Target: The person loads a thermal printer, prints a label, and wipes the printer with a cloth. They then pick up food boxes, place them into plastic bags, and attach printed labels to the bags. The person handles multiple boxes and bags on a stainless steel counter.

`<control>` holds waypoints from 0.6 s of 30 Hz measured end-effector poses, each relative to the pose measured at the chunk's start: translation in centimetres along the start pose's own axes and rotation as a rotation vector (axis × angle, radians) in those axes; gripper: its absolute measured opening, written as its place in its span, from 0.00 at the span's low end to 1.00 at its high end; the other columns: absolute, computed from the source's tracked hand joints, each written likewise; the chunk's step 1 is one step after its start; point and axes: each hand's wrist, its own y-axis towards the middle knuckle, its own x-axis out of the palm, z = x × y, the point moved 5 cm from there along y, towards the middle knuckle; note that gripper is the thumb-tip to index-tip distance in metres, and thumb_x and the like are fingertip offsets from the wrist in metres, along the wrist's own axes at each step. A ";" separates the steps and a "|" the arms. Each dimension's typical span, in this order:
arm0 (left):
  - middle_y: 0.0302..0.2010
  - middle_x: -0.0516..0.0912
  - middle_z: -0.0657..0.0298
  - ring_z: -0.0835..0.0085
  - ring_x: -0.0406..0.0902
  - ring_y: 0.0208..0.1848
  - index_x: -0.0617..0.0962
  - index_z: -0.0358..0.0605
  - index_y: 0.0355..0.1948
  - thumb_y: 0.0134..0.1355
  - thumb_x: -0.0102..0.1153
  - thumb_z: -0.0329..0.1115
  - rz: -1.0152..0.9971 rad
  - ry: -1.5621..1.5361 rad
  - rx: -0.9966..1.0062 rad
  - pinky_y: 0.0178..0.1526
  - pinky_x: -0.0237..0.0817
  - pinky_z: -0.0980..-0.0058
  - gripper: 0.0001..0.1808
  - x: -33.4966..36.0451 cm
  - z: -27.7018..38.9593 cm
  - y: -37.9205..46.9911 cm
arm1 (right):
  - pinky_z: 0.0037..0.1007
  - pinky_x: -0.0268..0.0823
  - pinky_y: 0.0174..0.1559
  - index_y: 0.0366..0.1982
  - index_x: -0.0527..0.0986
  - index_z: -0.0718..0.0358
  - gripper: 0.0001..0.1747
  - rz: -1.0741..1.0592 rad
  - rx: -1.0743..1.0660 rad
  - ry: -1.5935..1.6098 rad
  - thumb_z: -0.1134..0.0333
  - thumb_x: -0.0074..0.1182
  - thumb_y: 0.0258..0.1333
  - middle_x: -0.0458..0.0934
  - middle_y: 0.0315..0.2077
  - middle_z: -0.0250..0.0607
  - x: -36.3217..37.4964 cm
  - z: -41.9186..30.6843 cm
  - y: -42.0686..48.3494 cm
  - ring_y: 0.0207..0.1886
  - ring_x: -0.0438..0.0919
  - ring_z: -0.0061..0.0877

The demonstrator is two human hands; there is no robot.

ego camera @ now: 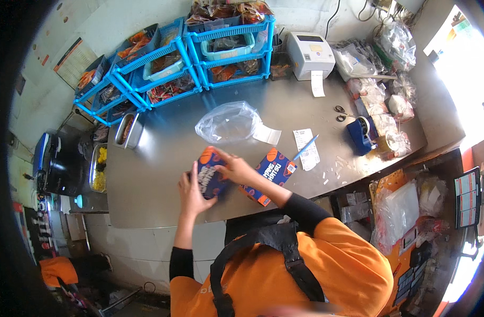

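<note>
A dark blue and orange printed carton box (pixel 212 180) is between my hands above the steel table (pixel 147 194). My left hand (pixel 193 192) grips its left side, with the thumb near the lower edge. My right hand (pixel 235 168) holds its upper right side, fingers over the top edge. A second carton box (pixel 277 168) of the same print lies on the table beside my right forearm, which covers part of it. Beyond my hands rests a clear plastic bag (pixel 228 125) with a white paper slip (pixel 267 134) at its right end.
A printed receipt (pixel 306 148) lies under a blue pen (pixel 306 146). Farther right are scissors (pixel 341 113) and a blue tape dispenser (pixel 361 134). A label printer (pixel 311 55) and blue stacked racks (pixel 198 59) with packets line the back. A steel container (pixel 128 130) stands left.
</note>
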 end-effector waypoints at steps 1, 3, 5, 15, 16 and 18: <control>0.47 0.67 0.45 0.47 0.66 0.50 0.50 0.49 0.70 0.31 0.73 0.43 0.024 -0.028 0.036 0.53 0.57 0.52 0.65 -0.3 2.5 0.2 | 0.36 0.74 0.42 0.66 0.58 0.49 0.36 -0.015 0.019 0.057 0.56 0.55 0.58 0.76 0.42 0.57 -2.7 -0.7 -1.3 0.31 0.82 0.38; 0.46 0.68 0.47 0.50 0.66 0.50 0.52 0.48 0.70 0.29 0.74 0.47 0.035 -0.042 0.067 0.51 0.56 0.53 0.65 0.0 7.7 0.3 | 0.35 0.74 0.40 0.65 0.60 0.50 0.34 -0.007 -0.027 0.200 0.57 0.55 0.58 0.75 0.43 0.57 -8.2 -1.8 -5.0 0.28 0.82 0.38; 0.46 0.67 0.47 0.50 0.67 0.49 0.52 0.48 0.70 0.30 0.75 0.49 -0.012 -0.087 0.081 0.49 0.57 0.53 0.66 1.3 12.2 0.5 | 0.36 0.74 0.41 0.63 0.63 0.51 0.31 0.026 0.126 0.055 0.55 0.54 0.59 0.74 0.44 0.56 -12.7 -0.4 -8.0 0.33 0.82 0.38; 0.61 0.62 0.46 0.51 0.62 0.61 0.64 0.66 0.67 0.44 0.62 0.65 -0.063 0.049 0.153 0.55 0.53 0.50 0.48 9.7 16.9 0.8 | 0.47 0.57 0.61 0.46 0.78 0.55 0.16 0.215 -0.023 -0.240 0.61 0.55 0.56 0.68 0.53 0.51 -21.5 11.1 -4.6 0.61 0.63 0.44; 0.62 0.61 0.48 0.52 0.61 0.62 0.66 0.66 0.65 0.47 0.60 0.66 -0.015 0.032 0.237 0.56 0.52 0.50 0.44 9.6 17.0 0.6 | 0.47 0.56 0.61 0.43 0.78 0.55 0.14 0.218 -0.098 -0.488 0.62 0.56 0.54 0.69 0.53 0.49 -21.6 11.3 -3.3 0.60 0.65 0.42; 0.63 0.63 0.53 0.56 0.59 0.65 0.74 0.61 0.60 0.55 0.54 0.62 0.002 0.015 0.342 0.58 0.50 0.50 0.33 9.5 17.2 0.3 | 0.47 0.56 0.61 0.38 0.79 0.56 0.11 0.280 -0.420 -0.928 0.65 0.58 0.50 0.71 0.52 0.46 -20.5 10.6 -1.5 0.59 0.67 0.38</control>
